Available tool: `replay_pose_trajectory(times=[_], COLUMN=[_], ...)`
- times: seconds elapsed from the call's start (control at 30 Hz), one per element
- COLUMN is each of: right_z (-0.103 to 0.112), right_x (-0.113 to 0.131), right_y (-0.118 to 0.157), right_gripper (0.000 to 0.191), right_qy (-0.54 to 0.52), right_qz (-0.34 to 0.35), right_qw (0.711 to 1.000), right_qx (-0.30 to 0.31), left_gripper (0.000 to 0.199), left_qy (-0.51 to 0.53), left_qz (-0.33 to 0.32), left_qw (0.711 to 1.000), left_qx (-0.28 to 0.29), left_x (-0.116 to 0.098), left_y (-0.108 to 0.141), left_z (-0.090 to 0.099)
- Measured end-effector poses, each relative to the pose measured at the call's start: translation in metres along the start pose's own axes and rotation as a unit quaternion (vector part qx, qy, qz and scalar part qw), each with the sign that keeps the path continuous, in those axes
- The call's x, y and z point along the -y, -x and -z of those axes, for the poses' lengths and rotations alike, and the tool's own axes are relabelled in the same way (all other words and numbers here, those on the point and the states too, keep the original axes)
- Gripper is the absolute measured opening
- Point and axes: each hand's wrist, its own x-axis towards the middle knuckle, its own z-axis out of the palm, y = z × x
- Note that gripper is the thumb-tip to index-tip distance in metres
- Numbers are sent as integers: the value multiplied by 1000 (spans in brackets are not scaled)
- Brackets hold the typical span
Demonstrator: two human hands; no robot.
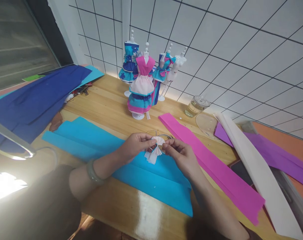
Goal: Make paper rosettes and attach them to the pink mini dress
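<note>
My left hand [139, 145] and my right hand [179, 151] meet near the middle of the view. Between their fingertips they pinch a small white pleated piece [155, 153], gathered at its waist and fanned out above and below. A thin blue-green edge shows at the gathered part. Beneath the hands lies a wide sheet of bright blue crepe paper [156, 178] on the wooden table [104, 100]. Scissors, partly hidden by the hands, rest just behind the white piece.
Several small dress forms in paper dresses [143, 88] stand at the back. Right of them are a glass jar [196, 106] and a clear round lid [206, 125]. Pink [216, 166], white [256, 170] and purple strips [278, 155] lie right; dark blue paper [36, 96] lies left.
</note>
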Motion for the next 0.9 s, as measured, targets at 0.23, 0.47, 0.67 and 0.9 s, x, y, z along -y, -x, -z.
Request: replay_pose_trajectory(times=[0.23, 0.47, 0.67, 0.9], right_z=[-2, -8, -5, -6], right_x=[1, -1, -3, -7], right_y=[-1, 1, 0, -2], right_gripper=[22, 20, 19, 23], right_qy=[-37, -9, -6, -96], right_qz=[2, 3, 2, -3], right_qw=[999, 1000, 1000, 995], right_qx=[-11, 0, -15, -23], left_gripper=[25, 21, 22, 21], left_qy=[25, -81, -53, 31], left_qz=[12, 9, 30, 52], left_qw=[1000, 995, 998, 998], left_qx=[12, 59, 35, 36], left_x=[1, 3, 3, 2], left_y=[0, 3, 2, 0], left_z=[0, -3, -1, 1])
